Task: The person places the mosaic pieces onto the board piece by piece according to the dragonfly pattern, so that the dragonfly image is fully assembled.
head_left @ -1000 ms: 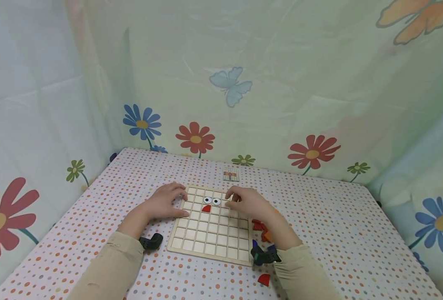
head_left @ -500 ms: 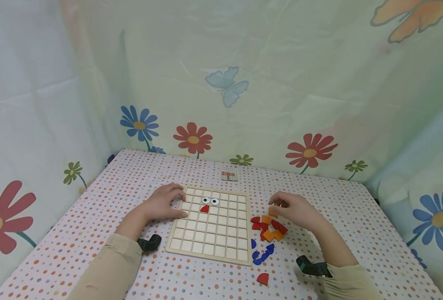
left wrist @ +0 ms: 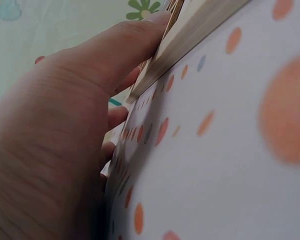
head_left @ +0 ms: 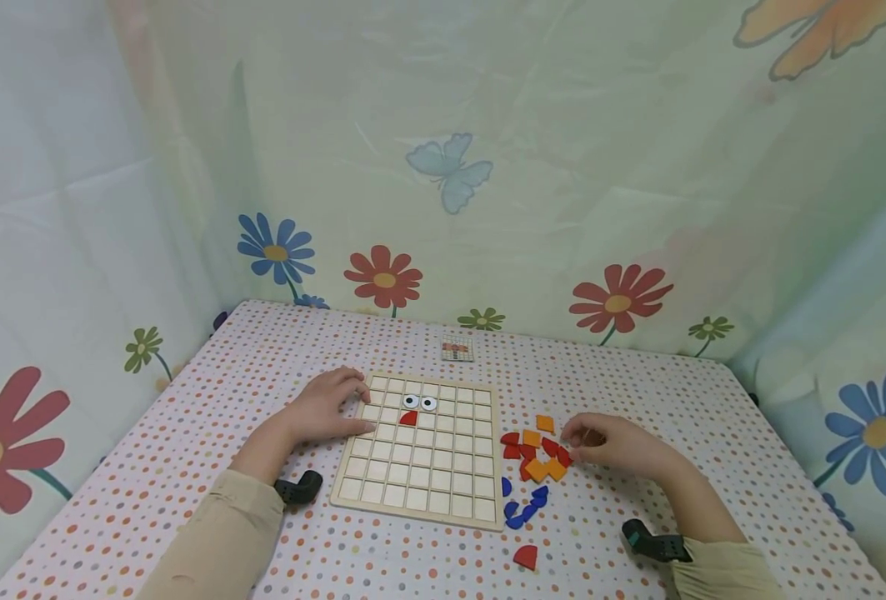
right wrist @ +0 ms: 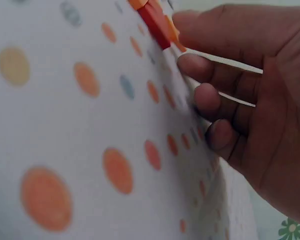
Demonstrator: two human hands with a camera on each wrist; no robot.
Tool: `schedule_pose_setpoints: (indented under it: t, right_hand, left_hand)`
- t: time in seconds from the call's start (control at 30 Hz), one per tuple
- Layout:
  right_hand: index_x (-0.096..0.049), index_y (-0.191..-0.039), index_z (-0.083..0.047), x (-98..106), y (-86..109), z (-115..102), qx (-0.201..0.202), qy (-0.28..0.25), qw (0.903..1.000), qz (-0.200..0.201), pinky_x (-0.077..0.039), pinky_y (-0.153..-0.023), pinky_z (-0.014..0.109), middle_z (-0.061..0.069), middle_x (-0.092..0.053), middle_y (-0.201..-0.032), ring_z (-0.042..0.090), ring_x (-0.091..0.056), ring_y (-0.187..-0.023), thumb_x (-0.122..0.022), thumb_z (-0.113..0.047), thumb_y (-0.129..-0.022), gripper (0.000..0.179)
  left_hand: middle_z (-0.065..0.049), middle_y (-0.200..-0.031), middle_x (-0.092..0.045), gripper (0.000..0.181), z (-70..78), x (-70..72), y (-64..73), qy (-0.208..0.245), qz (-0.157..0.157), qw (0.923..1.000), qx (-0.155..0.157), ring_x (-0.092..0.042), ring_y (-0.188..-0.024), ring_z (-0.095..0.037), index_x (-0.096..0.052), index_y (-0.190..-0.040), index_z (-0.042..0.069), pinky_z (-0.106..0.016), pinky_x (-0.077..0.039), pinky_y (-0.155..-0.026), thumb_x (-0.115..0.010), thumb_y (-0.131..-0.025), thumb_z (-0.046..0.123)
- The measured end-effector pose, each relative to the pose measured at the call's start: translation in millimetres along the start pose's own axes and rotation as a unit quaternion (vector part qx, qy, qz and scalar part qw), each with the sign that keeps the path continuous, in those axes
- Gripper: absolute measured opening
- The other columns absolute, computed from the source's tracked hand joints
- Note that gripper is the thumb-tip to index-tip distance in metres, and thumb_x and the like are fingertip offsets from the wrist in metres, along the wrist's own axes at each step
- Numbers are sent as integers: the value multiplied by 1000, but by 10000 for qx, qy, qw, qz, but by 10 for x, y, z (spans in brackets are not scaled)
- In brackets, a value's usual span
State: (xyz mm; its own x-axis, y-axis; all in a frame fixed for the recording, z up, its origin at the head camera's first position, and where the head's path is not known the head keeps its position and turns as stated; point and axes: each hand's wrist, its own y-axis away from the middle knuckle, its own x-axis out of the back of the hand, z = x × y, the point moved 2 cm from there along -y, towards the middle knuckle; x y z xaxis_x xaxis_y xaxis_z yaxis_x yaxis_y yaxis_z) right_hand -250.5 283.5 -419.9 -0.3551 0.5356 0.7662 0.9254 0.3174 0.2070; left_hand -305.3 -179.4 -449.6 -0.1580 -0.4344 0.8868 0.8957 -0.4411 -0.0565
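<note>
A wooden grid board [head_left: 431, 480] lies on the dotted tabletop. Two round eye pieces [head_left: 420, 402] and one red quarter-round piece [head_left: 408, 418] sit in its cells. My left hand [head_left: 327, 407] rests at the board's left edge, thumb [left wrist: 135, 40] lying on the wooden rim. To the right of the board is a loose group of red pieces [head_left: 512, 439] and orange squares [head_left: 536, 470]. My right hand [head_left: 613, 442] is beside that group, fingers loosely bent, with nothing between them. In the right wrist view its fingertips are close to a red piece [right wrist: 154, 22] with orange behind.
Several blue curved pieces [head_left: 530, 507] lie by the board's lower right corner, and a lone red quarter-round [head_left: 526, 557] lies nearer the front. A small pattern card [head_left: 458, 348] is behind the board. A printed curtain [head_left: 443, 167] encloses the table.
My right hand has left the board's upper right, moving right to the loose pieces, then slightly nearer the front. One orange square now shows uncovered. My left hand stays at the board.
</note>
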Motion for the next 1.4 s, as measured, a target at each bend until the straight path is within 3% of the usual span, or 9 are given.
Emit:
schedule_pose_setpoints:
  t: [0.2, 0.4, 0.63, 0.93, 1.13, 1.23, 1.4]
  right_hand:
    - [-65, -113, -23, -31, -21, 79, 188, 47, 9997, -150, -48, -79, 31, 0, -61, -113, 18, -52, -96, -78, -32, -85, 32]
    - [-65, -110, -22, -57, -16, 56, 599, 285, 9978, -77, -46, -74, 25, -1, -60, -108, 17, -50, -91, -78, -28, -85, 29]
    - [-62, -99, -19, -66, -37, 56, 294, 454, 9982, 258, -43, -71, 27, -1, -57, -97, 17, -49, -85, -78, -30, -85, 23]
    - [-64, -107, -24, -37, -7, 137, 573, 568, 9967, 110, -45, -73, 23, -1, -55, -105, 15, -48, -88, -75, -22, -88, 22]
    - [-61, -97, -21, -42, -19, 108, 412, 746, 9955, 422, -43, -71, 26, -1, -55, -97, 16, -48, -86, -78, -27, -85, 22]
    - [-62, -103, -20, -38, -15, 92, 353, 705, 9962, 376, -44, -70, 26, -1, -55, -98, 16, -48, -85, -79, -29, -84, 27]
    - [-65, -116, -24, -33, -4, 89, 599, 539, 9967, 48, -43, -63, 24, 1, -54, -102, 14, -46, -79, -74, -19, -88, 29]
  left_hand:
    - [-5, -147, -45, 35, 4, -17, -7, -61, 79, 10000, -3, -38, -141, -35, -58, -99, 33, -59, -26, -118, -72, -81, 60]
    - [-5, -147, -45, 34, 4, -16, -11, -22, 65, 10000, 21, -37, -141, -35, -58, -98, 33, -59, -26, -118, -72, -81, 59]
    - [-4, -145, -46, 33, -16, -27, -8, -15, 133, 9998, -112, -39, -138, -35, -58, -98, 34, -59, -29, -116, -73, -81, 59]
    - [-4, -146, -46, 33, -17, -26, -10, -29, 120, 9999, -75, -39, -139, -35, -58, -98, 34, -59, -28, -117, -73, -81, 58]
    - [-4, -147, -45, 34, -23, -21, -18, -39, 115, 9999, -82, -39, -139, -35, -58, -99, 33, -58, -28, -117, -73, -81, 57]
    - [-4, -146, -46, 34, -20, -17, -19, -64, 122, 9998, -122, -40, -138, -34, -58, -99, 33, -57, -29, -116, -73, -81, 58]
    - [-4, -146, -46, 34, -15, -15, -12, -59, 114, 9998, -145, -40, -138, -35, -58, -98, 33, -58, -29, -115, -72, -82, 59]
